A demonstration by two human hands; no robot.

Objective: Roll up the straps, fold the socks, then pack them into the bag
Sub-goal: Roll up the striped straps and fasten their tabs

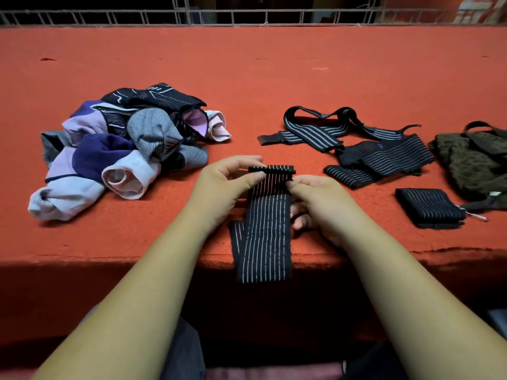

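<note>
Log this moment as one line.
step: rolling; left hand: pinches black white-striped elastic strap; right hand: pinches it; multicoloured sock pile: jumbled; dark olive fabric bag: far right

Wide flat surface (247, 64) covered with orange-red cloth, fills most of view from left to right. Cloth slightly rough, with few small dark marks; pale loose thread (319, 68) lies toward far side. Near edge of cloth hangs down, deep shadow below it. Along far edge, low metal railing (233, 17): pale thin bars, long horizontal and short vertical. Beyond railing dark, details not readable. Top right corner: red-and-white patterned object (477, 9), blurred. Cloth top evenly lit.
</note>
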